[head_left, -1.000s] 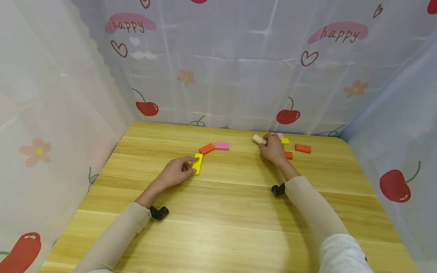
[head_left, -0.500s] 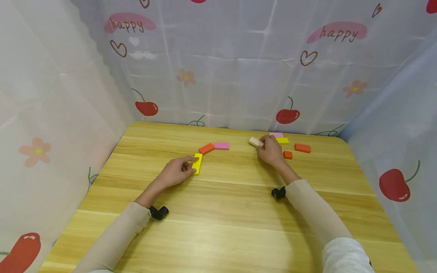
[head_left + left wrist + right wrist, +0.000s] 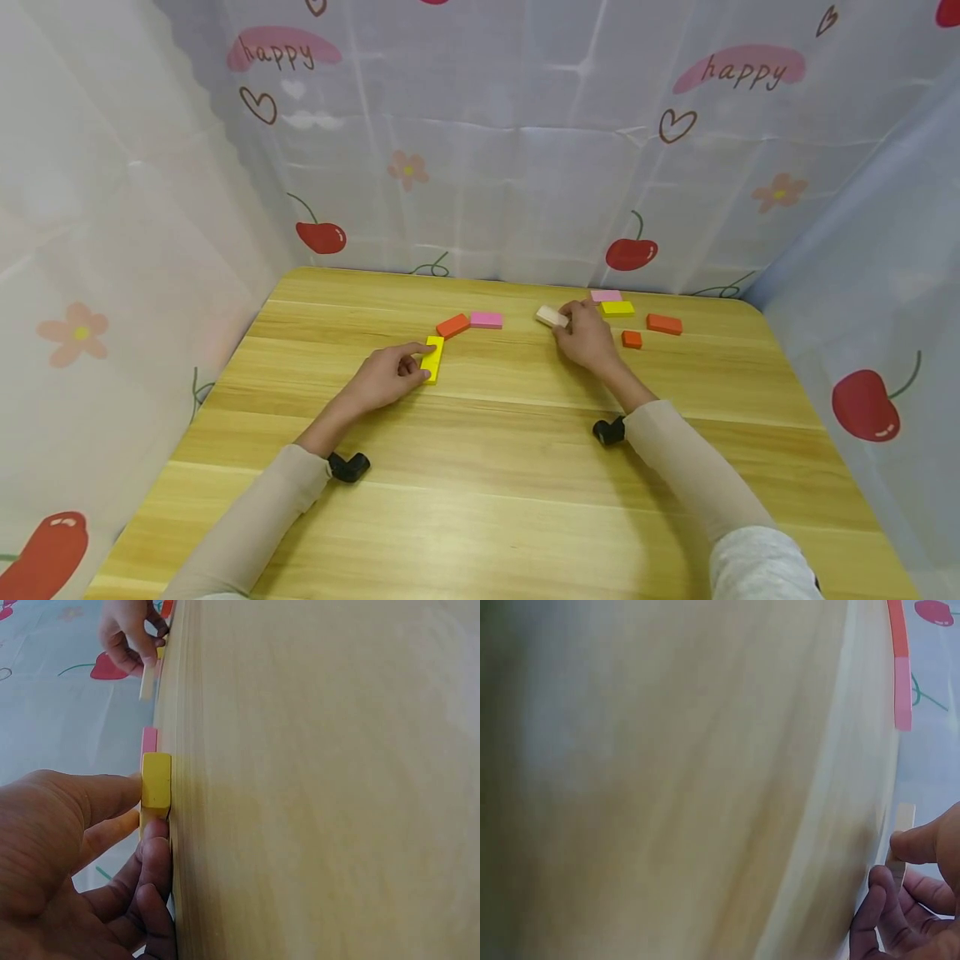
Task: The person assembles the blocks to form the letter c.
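Observation:
In the head view my left hand (image 3: 386,377) pinches a flat yellow block (image 3: 432,360) lying on the table, with thumb and forefinger toward its two ends. The left wrist view shows that yellow block (image 3: 156,780) end-on between the fingers. An orange block (image 3: 453,326) lies at an angle just beyond it, its far end against a pink block (image 3: 486,321). My right hand (image 3: 587,337) grips a plain wood-coloured block (image 3: 551,316) to the right of the pink one. In the right wrist view, thumb and fingers hold the plain block (image 3: 905,817), partly hiding it.
To the right of my right hand lie a second pink block (image 3: 606,296), a second yellow block (image 3: 617,309), an orange block (image 3: 664,324) and a short orange piece (image 3: 632,339). A printed curtain (image 3: 517,200) hangs behind the wooden table (image 3: 480,500).
My right hand has moved left with the plain block, nearer the pink one, uncovering the blocks behind it. The left hand stays on the yellow block.

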Available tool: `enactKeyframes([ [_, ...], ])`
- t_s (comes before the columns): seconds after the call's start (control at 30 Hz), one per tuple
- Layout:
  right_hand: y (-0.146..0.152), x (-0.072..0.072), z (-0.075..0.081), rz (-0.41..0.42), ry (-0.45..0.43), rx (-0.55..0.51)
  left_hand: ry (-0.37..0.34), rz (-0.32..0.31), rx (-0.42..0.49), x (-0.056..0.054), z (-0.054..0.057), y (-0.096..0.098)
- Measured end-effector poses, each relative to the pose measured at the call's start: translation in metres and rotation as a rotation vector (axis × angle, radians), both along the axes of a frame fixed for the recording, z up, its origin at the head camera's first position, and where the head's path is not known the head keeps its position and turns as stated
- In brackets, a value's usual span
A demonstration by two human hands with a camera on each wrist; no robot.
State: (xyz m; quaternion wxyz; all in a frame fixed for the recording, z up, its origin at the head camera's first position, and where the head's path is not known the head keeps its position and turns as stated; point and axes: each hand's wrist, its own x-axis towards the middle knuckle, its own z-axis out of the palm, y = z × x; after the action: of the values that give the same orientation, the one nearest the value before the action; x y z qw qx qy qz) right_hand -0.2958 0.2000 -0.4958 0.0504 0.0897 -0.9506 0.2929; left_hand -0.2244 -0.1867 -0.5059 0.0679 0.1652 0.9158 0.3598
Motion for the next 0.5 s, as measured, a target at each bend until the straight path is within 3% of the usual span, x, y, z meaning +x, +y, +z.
enactKeyframes([
  [0.5, -0.016, 0.006, 0.001, 0.028, -0.034, 0.04, 0.007, 0.004, 0.026, 0.003, 0.006, 0.001],
])
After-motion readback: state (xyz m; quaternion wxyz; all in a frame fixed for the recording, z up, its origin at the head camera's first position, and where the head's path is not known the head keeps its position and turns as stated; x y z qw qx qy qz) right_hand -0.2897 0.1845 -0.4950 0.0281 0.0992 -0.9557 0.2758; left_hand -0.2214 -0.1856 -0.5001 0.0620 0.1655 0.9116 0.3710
